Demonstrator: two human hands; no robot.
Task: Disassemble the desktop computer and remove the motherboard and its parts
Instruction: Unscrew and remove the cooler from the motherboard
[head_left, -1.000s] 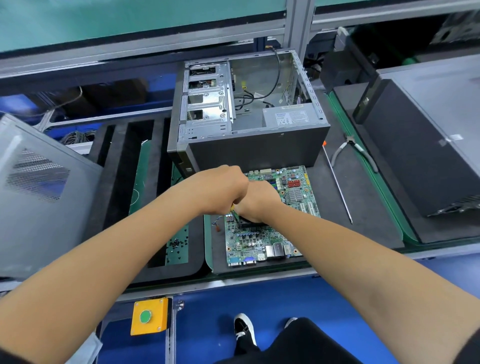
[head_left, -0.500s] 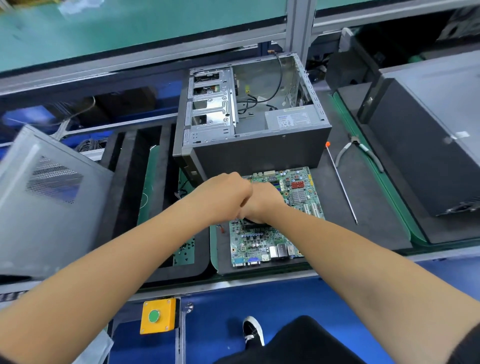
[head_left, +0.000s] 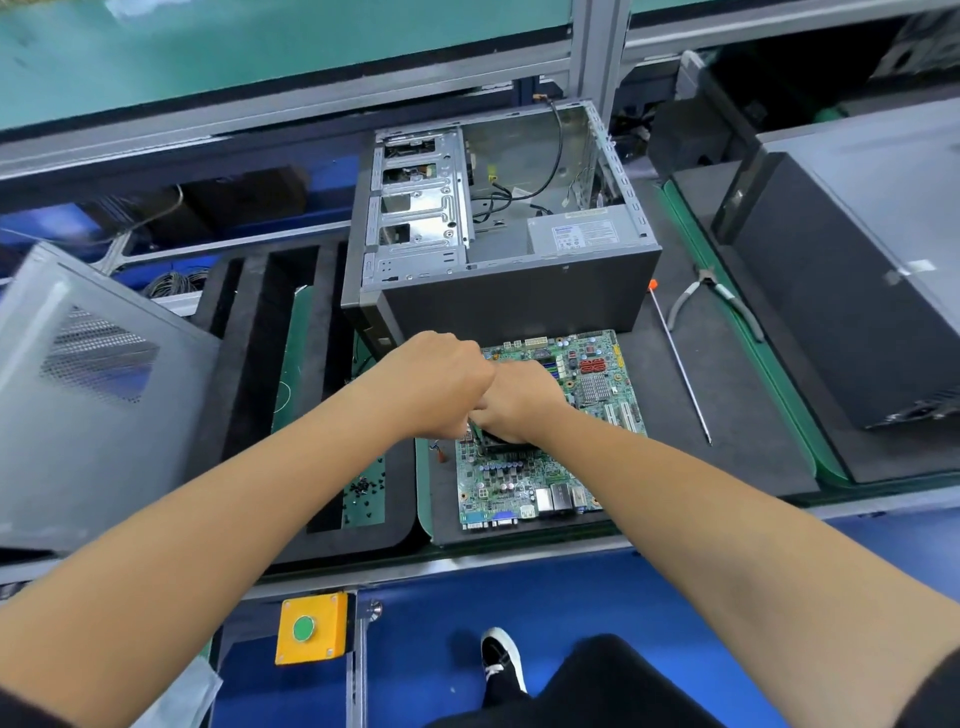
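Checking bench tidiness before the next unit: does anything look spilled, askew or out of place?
Small black screws lie scattered loose on the green mat left of the motherboard, not in any container. The grey side panel sits tilted at the left edge. Otherwise nothing stands out.

We see bright, even overhead light with soft shadows only. A pale sheen lies on the loose side panel (head_left: 88, 395) — its edges smear with blur. Wide-angle bending curves the frame rails (head_left: 311, 109) near the borders.
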